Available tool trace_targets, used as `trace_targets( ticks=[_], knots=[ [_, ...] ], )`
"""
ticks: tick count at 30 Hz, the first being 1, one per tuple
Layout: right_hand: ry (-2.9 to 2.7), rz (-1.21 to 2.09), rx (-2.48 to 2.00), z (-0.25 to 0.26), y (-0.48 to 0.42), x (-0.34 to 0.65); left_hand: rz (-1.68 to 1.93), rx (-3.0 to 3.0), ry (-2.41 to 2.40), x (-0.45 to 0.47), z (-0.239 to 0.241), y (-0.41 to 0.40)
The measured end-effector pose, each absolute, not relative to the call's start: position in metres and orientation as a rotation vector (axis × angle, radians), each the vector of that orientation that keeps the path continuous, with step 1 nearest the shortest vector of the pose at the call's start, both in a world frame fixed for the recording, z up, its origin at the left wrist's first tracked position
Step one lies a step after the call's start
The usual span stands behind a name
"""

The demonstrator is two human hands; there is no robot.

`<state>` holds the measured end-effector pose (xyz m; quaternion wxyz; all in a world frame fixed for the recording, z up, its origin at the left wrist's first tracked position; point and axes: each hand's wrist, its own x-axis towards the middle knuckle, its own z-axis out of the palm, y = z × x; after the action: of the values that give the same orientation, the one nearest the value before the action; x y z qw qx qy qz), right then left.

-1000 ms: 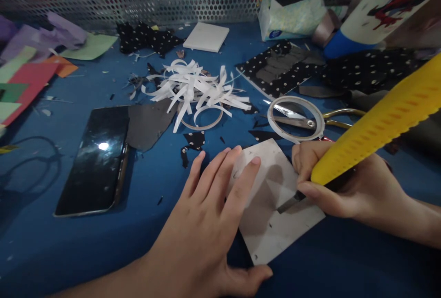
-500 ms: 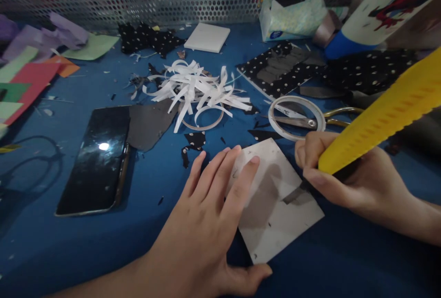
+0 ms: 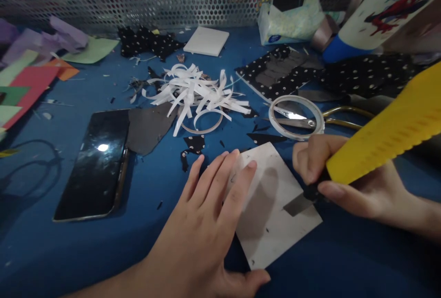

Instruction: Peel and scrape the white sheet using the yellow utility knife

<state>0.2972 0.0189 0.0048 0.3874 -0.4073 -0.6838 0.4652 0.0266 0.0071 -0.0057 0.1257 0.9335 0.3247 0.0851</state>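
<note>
My left hand (image 3: pixel 206 220) lies with its fingers spread, fingertips resting on the left part of a square white board (image 3: pixel 275 233). My right hand (image 3: pixel 365 188) is closed round a yellow utility knife (image 3: pixel 386 137). Its grey blade lies over the right part of the board, with the tip near the middle; whether it has gone into the surface I cannot tell. Small dark specks dot the board. Just beyond the right hand, a roll of white tape (image 3: pixel 275 121) rests over the blades of gold-handled scissors (image 3: pixel 347 110).
A phone (image 3: pixel 91 165) lies at the left beside grey scrap (image 3: pixel 151 126). Curled white paper strips (image 3: pixel 193 89) are heaped mid-table. Farther back are another white square (image 3: pixel 206 41), black dotted fabric (image 3: pixel 265 70), a tissue pack (image 3: pixel 291 22) and a bottle (image 3: pixel 372 18). Coloured paper (image 3: pixel 31 89) spreads at far left.
My right hand has tilted the knife lower, and more of the blade now shows over the board. The left hand stays in place on the board.
</note>
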Motion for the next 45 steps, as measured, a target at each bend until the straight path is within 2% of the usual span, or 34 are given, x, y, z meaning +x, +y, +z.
trace_targets(
  ticks=[11, 26, 36, 45],
  knots=[
    [-1.79, 1.256, -1.067, -0.001, 0.017, 0.3, 0.253, 2.71, 0.937, 0.026, -0.005, 0.007],
    [-1.781, 0.958, -1.174, 0.002, 0.006, 0.29, 0.233, 2.681, 0.959, 0.027, -0.003, 0.007],
    [-1.784, 0.876, -1.18, 0.002, 0.007, 0.287, 0.231, 2.684, 0.957, 0.028, -0.004, 0.008],
    [-1.724, 0.952, -1.21, 0.001, 0.003, 0.288, 0.242, 2.702, 0.952, 0.027, -0.004, 0.007]
  ],
)
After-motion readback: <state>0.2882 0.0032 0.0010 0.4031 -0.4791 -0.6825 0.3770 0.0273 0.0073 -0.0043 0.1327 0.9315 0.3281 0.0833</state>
